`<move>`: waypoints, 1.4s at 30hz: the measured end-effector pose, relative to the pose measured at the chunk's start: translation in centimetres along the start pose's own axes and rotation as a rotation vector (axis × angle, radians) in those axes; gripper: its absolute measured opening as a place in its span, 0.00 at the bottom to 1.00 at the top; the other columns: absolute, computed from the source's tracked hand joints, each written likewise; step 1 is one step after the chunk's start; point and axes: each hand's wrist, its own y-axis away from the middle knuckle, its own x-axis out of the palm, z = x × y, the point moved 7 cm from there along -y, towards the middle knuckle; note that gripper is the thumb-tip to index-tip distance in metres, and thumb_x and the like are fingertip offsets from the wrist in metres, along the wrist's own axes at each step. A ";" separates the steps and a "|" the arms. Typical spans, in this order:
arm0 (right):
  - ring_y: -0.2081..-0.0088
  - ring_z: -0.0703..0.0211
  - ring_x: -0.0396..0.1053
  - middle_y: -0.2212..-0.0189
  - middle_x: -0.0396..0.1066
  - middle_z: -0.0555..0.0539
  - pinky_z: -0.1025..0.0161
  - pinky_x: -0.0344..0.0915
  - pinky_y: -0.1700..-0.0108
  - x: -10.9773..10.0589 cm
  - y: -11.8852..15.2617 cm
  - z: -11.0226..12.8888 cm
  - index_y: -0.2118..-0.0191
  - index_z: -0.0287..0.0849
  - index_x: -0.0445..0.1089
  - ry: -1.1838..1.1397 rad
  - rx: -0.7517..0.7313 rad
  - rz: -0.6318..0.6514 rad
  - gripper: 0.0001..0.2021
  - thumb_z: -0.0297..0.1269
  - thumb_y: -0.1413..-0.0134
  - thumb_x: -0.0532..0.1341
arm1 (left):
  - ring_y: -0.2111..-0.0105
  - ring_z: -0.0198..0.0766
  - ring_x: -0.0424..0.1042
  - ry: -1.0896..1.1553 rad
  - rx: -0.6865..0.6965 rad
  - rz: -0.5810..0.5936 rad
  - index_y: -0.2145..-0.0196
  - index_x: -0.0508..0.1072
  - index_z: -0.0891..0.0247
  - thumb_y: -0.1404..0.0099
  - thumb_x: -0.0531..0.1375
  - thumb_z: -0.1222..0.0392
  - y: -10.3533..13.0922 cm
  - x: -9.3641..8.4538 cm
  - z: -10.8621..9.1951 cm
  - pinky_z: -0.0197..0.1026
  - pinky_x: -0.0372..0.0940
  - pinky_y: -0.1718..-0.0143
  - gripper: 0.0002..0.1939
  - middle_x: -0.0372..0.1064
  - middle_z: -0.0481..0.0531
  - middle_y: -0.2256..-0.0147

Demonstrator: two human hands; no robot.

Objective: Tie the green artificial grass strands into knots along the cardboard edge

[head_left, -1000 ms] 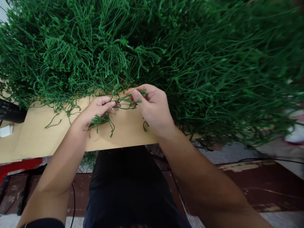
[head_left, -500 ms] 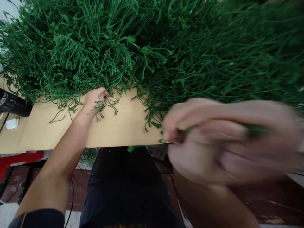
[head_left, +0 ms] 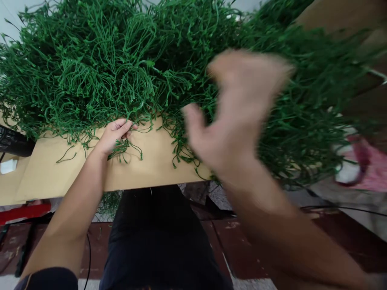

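Note:
A big heap of green artificial plant stems [head_left: 111,60] with thin stalks and small tips spreads over the back of a light wooden board [head_left: 148,169]. At the heap's front edge my left hand [head_left: 116,135] is closed, thumb against fingers, on a few of the green stems; some dangle below its palm. My right hand [head_left: 236,108] is raised over the right part of the heap, smeared by motion. Its thumb stands well apart from the fingers, and I see nothing held in it.
A black cylindrical container [head_left: 15,141] lies at the left, with a scrap of white paper [head_left: 8,166] near it. Below the board are a red metal part [head_left: 26,213] and a dark cable. Pink cloth [head_left: 373,165] lies at the right, under cardboard [head_left: 341,18] higher up.
My right hand has moved up and away from the front right, from closed round green stems to open over the heap. The left hand has turned slightly, its thumb now showing on top.

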 end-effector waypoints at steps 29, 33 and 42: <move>0.70 0.59 0.54 0.76 0.61 0.46 0.60 0.53 0.64 9.5 3.3 5.1 0.75 0.38 0.62 -0.305 -0.177 0.327 0.12 0.31 0.44 0.47 | 0.87 0.23 0.50 0.015 -0.047 -0.125 0.81 0.64 0.67 0.39 0.51 0.73 -0.7 2.2 -0.1 0.31 0.45 0.83 0.14 0.53 0.40 0.88; 0.71 0.61 0.54 0.77 0.61 0.47 0.61 0.53 0.66 7.0 5.0 8.1 0.76 0.39 0.63 -0.427 -0.344 0.286 0.11 0.27 0.46 0.49 | 0.86 0.23 0.49 -0.052 -0.034 -0.283 0.83 0.61 0.66 0.41 0.51 0.76 -1.4 0.0 0.3 0.31 0.44 0.82 0.15 0.52 0.41 0.87; 0.69 0.61 0.58 0.74 0.61 0.47 0.60 0.55 0.65 -1.5 1.2 4.6 0.71 0.42 0.63 -0.407 -0.263 0.080 0.08 0.31 0.42 0.51 | 0.85 0.24 0.53 0.105 -0.036 -0.242 0.76 0.66 0.66 0.36 0.51 0.66 0.5 -1.9 -0.1 0.30 0.47 0.83 0.11 0.57 0.43 0.84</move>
